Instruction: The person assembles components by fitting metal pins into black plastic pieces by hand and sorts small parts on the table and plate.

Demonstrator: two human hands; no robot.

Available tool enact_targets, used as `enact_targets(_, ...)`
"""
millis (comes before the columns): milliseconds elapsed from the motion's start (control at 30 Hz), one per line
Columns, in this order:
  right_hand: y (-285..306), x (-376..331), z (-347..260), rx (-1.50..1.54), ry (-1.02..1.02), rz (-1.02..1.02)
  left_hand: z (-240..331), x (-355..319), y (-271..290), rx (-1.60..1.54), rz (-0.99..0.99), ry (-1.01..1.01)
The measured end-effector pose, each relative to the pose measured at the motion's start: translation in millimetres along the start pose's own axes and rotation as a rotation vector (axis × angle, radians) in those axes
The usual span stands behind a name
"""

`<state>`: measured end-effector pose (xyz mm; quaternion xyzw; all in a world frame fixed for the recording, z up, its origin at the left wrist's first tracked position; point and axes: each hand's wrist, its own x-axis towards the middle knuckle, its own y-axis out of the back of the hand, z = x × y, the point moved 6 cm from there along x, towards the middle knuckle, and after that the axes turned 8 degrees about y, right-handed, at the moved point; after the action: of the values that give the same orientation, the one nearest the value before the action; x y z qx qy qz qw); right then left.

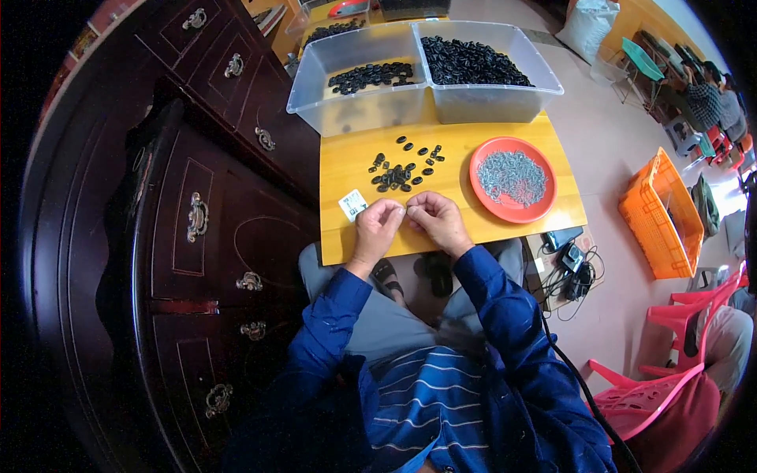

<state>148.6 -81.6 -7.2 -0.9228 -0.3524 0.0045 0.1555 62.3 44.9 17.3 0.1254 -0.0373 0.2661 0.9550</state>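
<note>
My left hand [377, 229] and my right hand [436, 221] meet fingertip to fingertip over the near edge of a small yellow wooden table [347, 169]. Both pinch something tiny between them; it is too small to make out. Just beyond my fingers lies a loose pile of small black plastic parts [402, 167]. To the right of the pile stands a red plate [512, 179] heaped with small grey metal pieces. A small white card [352, 205] lies by my left hand.
Two clear plastic bins sit at the table's far side: the left bin [355, 75] holds few black parts, the right bin [485, 67] many. A dark wooden cabinet [197, 197] stands at left. An orange crate [658, 213], cables and pink chairs [670, 378] are at right.
</note>
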Motion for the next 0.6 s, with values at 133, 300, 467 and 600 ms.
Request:
enact_targets(133, 0.5, 0.7, 0.6, -0.065, 0.005, -0.004, 1.9, -1.8, -0.5, 0.058, -0.031, 0.008)
enact_targets(300, 3.3, -0.5, 0.2, -0.013, 0.030, 0.001, 2.6, -2.7, -1.5, 0.018, -0.033, 0.014)
enact_targets(467, 10.0, -4.4, -8.0, 0.164, -0.002, 0.056, 9.1, 4.0, -0.2, -0.184, 0.031, 0.024)
enact_targets(600, 16.9, -6.0, -10.2, 0.222, 0.032, 0.118, 31.0, 20.3, -4.8, 0.320, 0.039, -0.135)
